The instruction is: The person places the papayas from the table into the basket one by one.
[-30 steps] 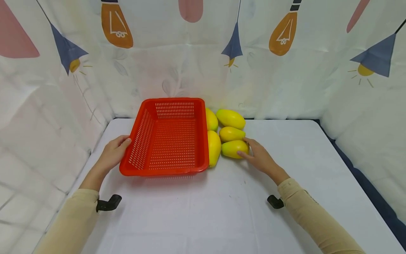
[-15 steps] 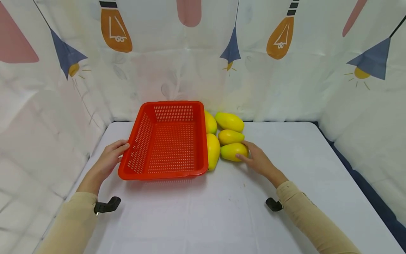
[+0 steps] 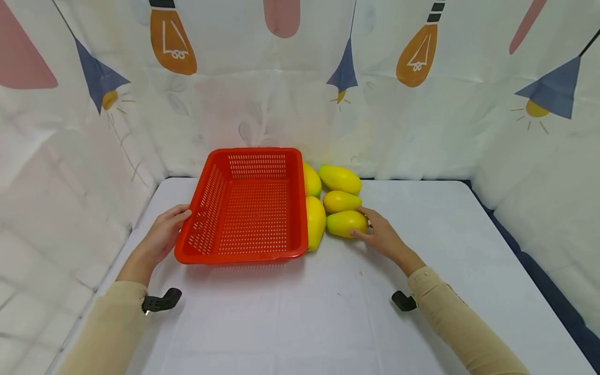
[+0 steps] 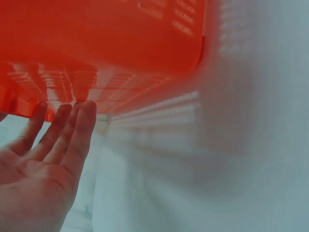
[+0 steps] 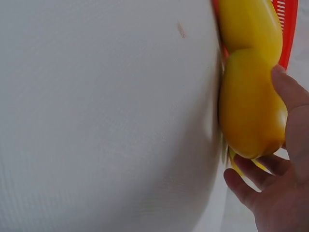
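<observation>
My left hand (image 3: 161,232) is at the left side of a red plastic basket (image 3: 244,258), its thumb at the rim. In the left wrist view, the straight fingers (image 4: 84,125) of that hand reach up to the basket's outer wall. My right hand (image 3: 382,234) lies at the right end of a yellow mango (image 3: 344,224). Its thumb (image 5: 287,87) touches the mango's side, while the other fingers spread loosely around the end. Against that mango's far end lies another mango (image 3: 315,224), beside the basket.
Several mangoes are grouped right of the basket, including one in the middle (image 3: 342,201) and one at the back (image 3: 340,179). All rest on a white table (image 3: 319,317). A patterned curtain (image 3: 290,99) hangs behind the table and along both sides.
The left hand's fingers have shifted slightly at the basket rim. The view has tilted a little; basket, mangoes and right hand keep their places.
</observation>
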Tool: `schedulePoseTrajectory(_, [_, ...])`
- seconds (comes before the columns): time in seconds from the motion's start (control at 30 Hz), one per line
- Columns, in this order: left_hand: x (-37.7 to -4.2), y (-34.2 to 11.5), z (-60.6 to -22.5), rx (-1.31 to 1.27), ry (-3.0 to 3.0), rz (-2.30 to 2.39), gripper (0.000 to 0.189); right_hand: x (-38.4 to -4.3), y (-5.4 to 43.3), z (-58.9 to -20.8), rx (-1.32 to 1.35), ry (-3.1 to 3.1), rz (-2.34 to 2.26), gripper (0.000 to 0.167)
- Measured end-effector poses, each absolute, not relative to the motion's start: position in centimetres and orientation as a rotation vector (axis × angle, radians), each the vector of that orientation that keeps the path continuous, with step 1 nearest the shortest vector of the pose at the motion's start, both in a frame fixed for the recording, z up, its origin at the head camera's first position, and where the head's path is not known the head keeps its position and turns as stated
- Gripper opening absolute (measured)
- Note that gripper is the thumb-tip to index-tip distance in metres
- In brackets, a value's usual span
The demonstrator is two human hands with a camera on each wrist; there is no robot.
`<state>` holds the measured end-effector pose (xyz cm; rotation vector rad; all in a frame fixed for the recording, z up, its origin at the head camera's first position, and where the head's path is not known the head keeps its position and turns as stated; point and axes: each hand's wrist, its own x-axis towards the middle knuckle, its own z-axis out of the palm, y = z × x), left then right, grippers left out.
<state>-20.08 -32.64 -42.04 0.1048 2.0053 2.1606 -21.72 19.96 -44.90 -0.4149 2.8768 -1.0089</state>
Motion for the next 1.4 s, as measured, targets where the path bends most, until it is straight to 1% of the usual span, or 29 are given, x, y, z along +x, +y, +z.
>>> schedulePoseTrajectory(0.17, [-20.1, -32.4, -42.0, 0.085, 1.905, 2.216, 0.021, -21.9, 20.0, -45.2, -0.438, 2.86, -1.056, 0.087])
schedulePoseTrajectory(0.6, [-19.8, -32.5, -41.8, 0.098, 1.879, 2.236, 0.022, -21.8, 19.9, -45.6, -0.437, 2.868, -1.114, 0.08])
schedulePoseTrajectory(1.13, [-19.8, -32.8, -42.4, 0.113, 1.968, 2.165, 0.026, -21.5, 20.4, -45.2, -0.429, 2.882, -1.132, 0.079])
schedulePoseTrajectory(1.4, [-19.9, -32.7, -42.0, 0.112, 1.986, 2.164, 0.026, -21.6, 20.4, -44.6, -0.417, 2.911, -1.143, 0.079])
